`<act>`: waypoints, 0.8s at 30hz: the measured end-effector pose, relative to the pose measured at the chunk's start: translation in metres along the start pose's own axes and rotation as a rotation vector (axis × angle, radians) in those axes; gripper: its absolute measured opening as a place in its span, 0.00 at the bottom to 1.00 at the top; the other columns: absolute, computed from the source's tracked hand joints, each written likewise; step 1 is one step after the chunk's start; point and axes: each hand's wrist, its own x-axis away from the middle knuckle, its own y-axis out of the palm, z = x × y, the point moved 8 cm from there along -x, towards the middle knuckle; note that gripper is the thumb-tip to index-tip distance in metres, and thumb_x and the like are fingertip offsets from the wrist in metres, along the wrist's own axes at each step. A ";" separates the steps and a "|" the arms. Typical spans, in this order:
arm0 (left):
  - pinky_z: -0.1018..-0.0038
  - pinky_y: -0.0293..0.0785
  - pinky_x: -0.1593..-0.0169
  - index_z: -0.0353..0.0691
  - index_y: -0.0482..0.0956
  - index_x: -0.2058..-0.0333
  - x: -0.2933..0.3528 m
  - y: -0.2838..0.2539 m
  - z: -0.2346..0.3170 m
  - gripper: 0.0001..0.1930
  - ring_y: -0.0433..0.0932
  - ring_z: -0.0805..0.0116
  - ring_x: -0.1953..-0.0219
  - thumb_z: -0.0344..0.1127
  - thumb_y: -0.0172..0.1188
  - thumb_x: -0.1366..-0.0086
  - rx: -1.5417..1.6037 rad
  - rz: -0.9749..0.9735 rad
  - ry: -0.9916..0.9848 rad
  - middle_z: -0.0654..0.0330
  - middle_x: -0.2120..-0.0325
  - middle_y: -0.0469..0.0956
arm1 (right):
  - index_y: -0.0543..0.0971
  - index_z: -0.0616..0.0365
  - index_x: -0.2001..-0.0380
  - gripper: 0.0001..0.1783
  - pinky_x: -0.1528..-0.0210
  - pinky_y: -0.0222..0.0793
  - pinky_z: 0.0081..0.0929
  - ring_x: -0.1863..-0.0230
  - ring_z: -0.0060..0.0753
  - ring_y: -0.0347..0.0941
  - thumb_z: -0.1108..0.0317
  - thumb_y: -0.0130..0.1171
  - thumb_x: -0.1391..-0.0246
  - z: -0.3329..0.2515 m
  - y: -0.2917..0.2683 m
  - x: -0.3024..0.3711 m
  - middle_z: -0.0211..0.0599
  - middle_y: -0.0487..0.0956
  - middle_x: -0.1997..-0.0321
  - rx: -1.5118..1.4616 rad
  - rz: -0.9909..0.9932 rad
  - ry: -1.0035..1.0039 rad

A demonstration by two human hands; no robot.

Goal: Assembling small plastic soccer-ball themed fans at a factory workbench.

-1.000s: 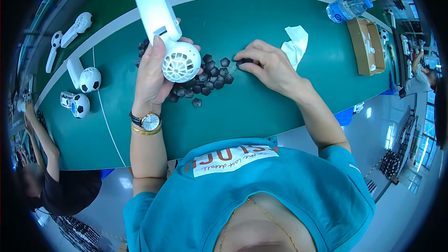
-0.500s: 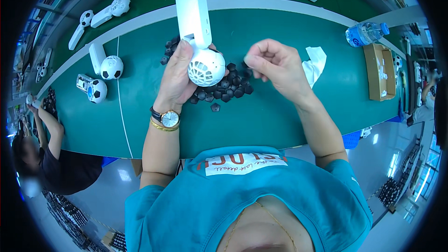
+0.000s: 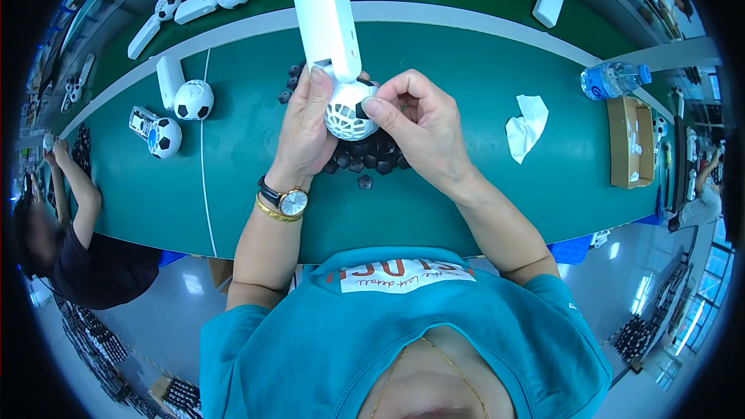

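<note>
My left hand (image 3: pixel 301 133) is closed around a white device that has a flat rectangular body (image 3: pixel 324 23) and a round openwork ball head (image 3: pixel 347 119). The body points away from me, the ball toward me. At the ball's right side, my right hand (image 3: pixel 427 130) pinches a small black pentagon piece (image 3: pixel 362 111) against the lattice; fingers partly hide it. Beneath both hands lies a pile of black pentagon pieces (image 3: pixel 358 161), partly covered by them. One single pentagon (image 3: pixel 365 181) rests on the green table just nearer to me.
Two devices with black-and-white ball heads (image 3: pixel 193 101) (image 3: pixel 164 138) lie at left. More white devices (image 3: pixel 211 1) (image 3: pixel 550 1) lie beyond the pale divider. To the right are a crumpled white tissue (image 3: pixel 528 129), a water bottle (image 3: pixel 613 79) and a cardboard box (image 3: pixel 630 143). A person (image 3: pixel 93 256) sits at left.
My right hand has moved left from beside the pile to the ball, bringing the black pentagon piece against it. My left hand still holds the device. The whole view has shifted slightly.
</note>
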 end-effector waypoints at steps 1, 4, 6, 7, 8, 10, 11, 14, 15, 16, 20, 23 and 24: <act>0.71 0.77 0.54 0.38 0.62 0.45 0.000 0.000 0.001 0.24 0.77 0.67 0.55 0.51 0.40 0.28 0.000 0.011 0.005 0.54 0.57 0.74 | 0.76 0.62 0.65 0.06 0.65 0.70 0.13 0.68 0.14 0.70 0.72 0.62 0.45 -0.002 0.000 -0.001 0.27 0.75 0.69 -0.016 0.003 -0.013; 0.72 0.77 0.55 0.38 0.62 0.46 0.000 -0.001 0.001 0.23 0.77 0.67 0.56 0.51 0.39 0.28 0.001 0.031 0.011 0.54 0.58 0.74 | 0.76 0.61 0.65 0.07 0.65 0.69 0.13 0.67 0.13 0.70 0.72 0.62 0.45 -0.008 0.000 -0.002 0.27 0.74 0.69 -0.048 0.010 -0.038; 0.73 0.76 0.55 0.38 0.62 0.46 0.000 -0.002 0.001 0.23 0.77 0.68 0.57 0.51 0.38 0.27 0.000 0.048 0.015 0.54 0.58 0.74 | 0.75 0.61 0.65 0.07 0.66 0.69 0.12 0.67 0.13 0.69 0.72 0.62 0.46 -0.022 0.001 -0.002 0.27 0.75 0.68 0.182 -0.013 -0.160; 0.73 0.76 0.55 0.38 0.62 0.46 0.000 -0.002 0.001 0.23 0.77 0.68 0.57 0.51 0.38 0.27 0.000 0.049 0.015 0.54 0.58 0.74 | 0.75 0.61 0.65 0.07 0.66 0.69 0.12 0.66 0.13 0.69 0.72 0.62 0.46 -0.027 0.002 -0.001 0.27 0.75 0.67 0.297 -0.024 -0.222; 0.73 0.76 0.55 0.38 0.62 0.46 0.000 -0.001 0.001 0.23 0.77 0.69 0.57 0.51 0.38 0.27 -0.019 0.048 0.024 0.54 0.58 0.74 | 0.75 0.61 0.65 0.07 0.66 0.69 0.12 0.66 0.13 0.69 0.72 0.62 0.46 -0.027 0.001 -0.002 0.27 0.75 0.67 0.297 -0.026 -0.221; 0.73 0.76 0.56 0.38 0.62 0.47 -0.001 0.000 0.002 0.23 0.76 0.70 0.57 0.51 0.38 0.27 -0.058 0.046 0.041 0.55 0.59 0.74 | 0.75 0.61 0.65 0.08 0.67 0.68 0.12 0.67 0.13 0.70 0.71 0.62 0.46 -0.023 -0.001 -0.005 0.27 0.75 0.68 0.281 -0.041 -0.187; 0.73 0.76 0.56 0.38 0.62 0.47 -0.001 0.000 0.002 0.23 0.76 0.70 0.57 0.51 0.38 0.27 -0.058 0.047 0.041 0.55 0.59 0.74 | 0.75 0.61 0.66 0.08 0.67 0.68 0.12 0.68 0.12 0.70 0.71 0.62 0.46 -0.022 -0.002 -0.006 0.27 0.75 0.68 0.273 -0.048 -0.170; 0.70 0.77 0.55 0.37 0.62 0.46 0.000 -0.004 0.003 0.24 0.76 0.65 0.56 0.51 0.34 0.27 -0.088 0.059 0.047 0.53 0.57 0.73 | 0.75 0.61 0.67 0.07 0.68 0.68 0.12 0.69 0.12 0.70 0.71 0.62 0.46 -0.004 -0.004 -0.008 0.27 0.75 0.69 0.108 -0.076 -0.014; 0.70 0.77 0.55 0.37 0.62 0.46 0.000 -0.003 0.003 0.24 0.76 0.65 0.56 0.51 0.34 0.27 -0.088 0.059 0.046 0.53 0.57 0.73 | 0.74 0.61 0.68 0.07 0.68 0.68 0.11 0.69 0.12 0.70 0.71 0.62 0.46 0.003 -0.004 -0.008 0.27 0.75 0.70 0.026 -0.089 0.064; 0.71 0.77 0.55 0.37 0.62 0.47 -0.001 -0.002 0.003 0.23 0.76 0.67 0.57 0.51 0.35 0.27 -0.077 0.062 0.047 0.54 0.58 0.73 | 0.74 0.61 0.68 0.07 0.68 0.68 0.11 0.69 0.12 0.70 0.71 0.62 0.46 0.003 -0.004 -0.008 0.27 0.75 0.70 0.025 -0.089 0.065; 0.74 0.76 0.56 0.37 0.62 0.48 -0.001 0.000 0.004 0.22 0.77 0.70 0.58 0.51 0.38 0.27 -0.071 0.070 0.058 0.55 0.59 0.74 | 0.74 0.61 0.70 0.08 0.69 0.67 0.11 0.71 0.12 0.70 0.70 0.62 0.45 0.002 -0.003 -0.008 0.26 0.75 0.71 0.046 -0.082 0.104; 0.74 0.76 0.57 0.37 0.62 0.48 0.001 0.001 0.005 0.23 0.77 0.69 0.58 0.51 0.38 0.27 -0.098 0.072 0.075 0.55 0.59 0.74 | 0.73 0.60 0.68 0.08 0.69 0.67 0.10 0.71 0.11 0.70 0.70 0.62 0.45 0.005 -0.002 -0.007 0.26 0.75 0.70 0.111 -0.100 0.111; 0.74 0.76 0.57 0.37 0.62 0.48 0.002 0.001 0.005 0.22 0.77 0.69 0.59 0.51 0.38 0.27 -0.092 0.085 0.083 0.55 0.59 0.74 | 0.73 0.60 0.68 0.08 0.69 0.67 0.10 0.71 0.11 0.70 0.70 0.62 0.45 0.007 -0.003 -0.008 0.26 0.75 0.70 0.111 -0.097 0.114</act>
